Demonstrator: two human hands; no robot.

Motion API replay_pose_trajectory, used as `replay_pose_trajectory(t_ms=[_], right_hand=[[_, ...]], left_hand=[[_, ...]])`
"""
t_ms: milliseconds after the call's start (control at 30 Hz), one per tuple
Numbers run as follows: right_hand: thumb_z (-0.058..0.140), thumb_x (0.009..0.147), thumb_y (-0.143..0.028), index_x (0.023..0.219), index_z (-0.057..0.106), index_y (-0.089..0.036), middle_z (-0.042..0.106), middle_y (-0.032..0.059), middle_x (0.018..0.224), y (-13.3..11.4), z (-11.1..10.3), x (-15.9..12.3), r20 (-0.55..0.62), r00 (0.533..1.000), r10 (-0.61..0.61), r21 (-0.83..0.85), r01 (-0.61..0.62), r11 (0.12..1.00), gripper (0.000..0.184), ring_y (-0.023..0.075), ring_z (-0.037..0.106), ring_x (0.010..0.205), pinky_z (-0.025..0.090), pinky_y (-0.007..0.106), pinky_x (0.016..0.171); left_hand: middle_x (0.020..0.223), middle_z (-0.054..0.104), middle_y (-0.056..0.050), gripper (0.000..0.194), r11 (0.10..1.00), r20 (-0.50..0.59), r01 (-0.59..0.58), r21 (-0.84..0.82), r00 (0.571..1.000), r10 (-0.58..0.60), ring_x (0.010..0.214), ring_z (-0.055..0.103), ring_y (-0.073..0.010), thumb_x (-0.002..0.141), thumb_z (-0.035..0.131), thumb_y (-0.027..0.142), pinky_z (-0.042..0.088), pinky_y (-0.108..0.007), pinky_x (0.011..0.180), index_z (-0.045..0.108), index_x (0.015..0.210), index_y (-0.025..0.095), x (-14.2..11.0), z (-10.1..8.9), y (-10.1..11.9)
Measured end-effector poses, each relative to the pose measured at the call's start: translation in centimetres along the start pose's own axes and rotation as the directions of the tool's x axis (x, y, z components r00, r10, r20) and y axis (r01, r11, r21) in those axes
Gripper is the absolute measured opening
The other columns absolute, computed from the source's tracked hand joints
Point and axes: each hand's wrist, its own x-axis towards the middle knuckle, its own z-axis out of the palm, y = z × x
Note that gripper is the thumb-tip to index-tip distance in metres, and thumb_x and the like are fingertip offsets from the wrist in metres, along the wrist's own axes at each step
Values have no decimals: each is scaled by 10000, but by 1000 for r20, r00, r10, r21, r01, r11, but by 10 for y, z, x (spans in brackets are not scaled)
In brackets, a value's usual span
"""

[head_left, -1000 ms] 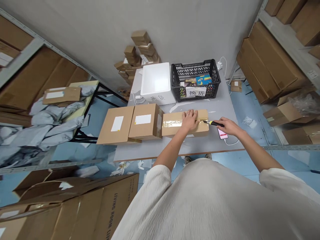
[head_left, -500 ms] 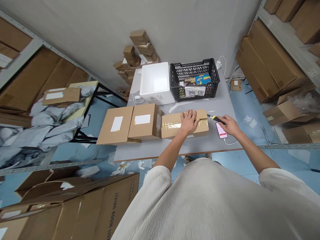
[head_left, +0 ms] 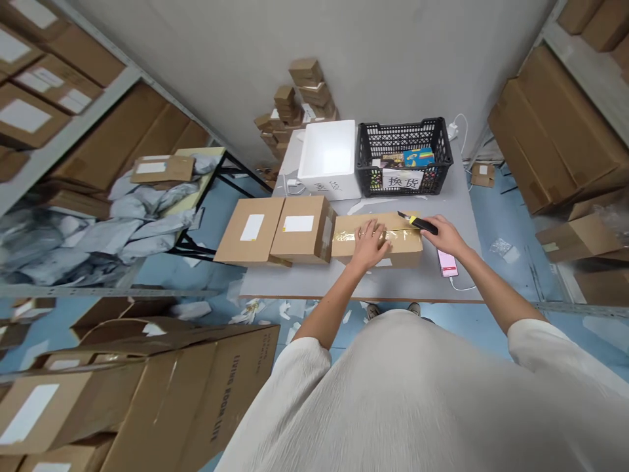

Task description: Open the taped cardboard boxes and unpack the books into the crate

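A taped cardboard box (head_left: pixel 407 244) lies on the grey table (head_left: pixel 344 282) in front of me. My left hand (head_left: pixel 369 241) presses flat on its top, fingers spread. My right hand (head_left: pixel 443 234) is closed round a black and yellow utility knife (head_left: pixel 417 223), whose blade end rests at the box's far right top edge. A pink phone (head_left: pixel 447 262) on a white cable lies on the table just below my right hand.
Two labelled cardboard boxes (head_left: pixel 275 229) stand left of the taped box. Behind are a white foam box (head_left: pixel 328 159) and a black plastic crate (head_left: pixel 403 157). Shelves of cartons line both sides; large cartons (head_left: pixel 147 387) stand at lower left, grey mailers (head_left: pixel 122 223) on a side table.
My right hand has carried the knife from the box's right end up to its far top edge. The left hand stays on the box. My head has turned, shifting the view.
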Motion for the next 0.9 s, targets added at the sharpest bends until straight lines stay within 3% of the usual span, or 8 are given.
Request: replay_pose_trajectory(t_ms=[167, 333, 500, 700, 900], right_hand=[[587, 1036, -468, 1432, 731, -190, 739, 173, 1431, -38, 23, 58, 111, 987, -120, -59, 127, 990, 504, 376, 639, 1329, 492, 488, 1147], [572, 1040, -424, 1376, 743, -168, 767, 195, 1410, -60, 48, 83, 237, 970, -55, -191, 102, 976, 455, 401, 660, 1285, 481, 506, 1103], [557, 1062, -448, 1404, 746, -189, 766, 201, 1433, -59, 50, 77, 198, 980, 12, -274, 43, 961, 469, 432, 646, 1306, 465, 561, 1110], [537, 1085, -451, 1407, 738, -167, 792, 200, 1368, -61, 35, 53, 183, 972, 148, -329, -81, 941, 474, 406, 691, 1233, 504, 500, 1062], [532, 1100, -460, 1434, 696, -143, 794, 206, 1363, -87, 36, 20, 166, 956, 243, -286, -190, 939, 489, 392, 734, 1209, 539, 428, 972]], left_hand=[[1757, 478, -140, 642, 999, 36, 41, -9, 999, -41, 1632, 421, -358, 1038, 676, 545, 327, -546, 1333, 558, 1625, 313, -36, -6, -29], [1712, 525, -118, 561, 1000, 63, -4, 3, 998, 3, 1595, 443, -373, 1031, 726, 487, 368, -557, 1290, 608, 1565, 365, -48, -1, -40], [1574, 594, -152, 516, 1000, 14, 24, 15, 1000, -24, 1447, 558, -369, 1039, 723, 483, 438, -526, 1216, 635, 1523, 326, -47, -2, -44], [1314, 750, -134, 499, 986, 67, 155, -64, 986, -151, 1223, 719, -330, 1145, 531, 458, 556, -407, 1014, 544, 1607, 270, -33, 3, -65], [1368, 760, -151, 462, 978, -1, 68, -195, 998, -70, 1265, 726, -328, 1123, 412, 200, 577, -419, 1042, 632, 1530, 221, -6, 8, -86]])
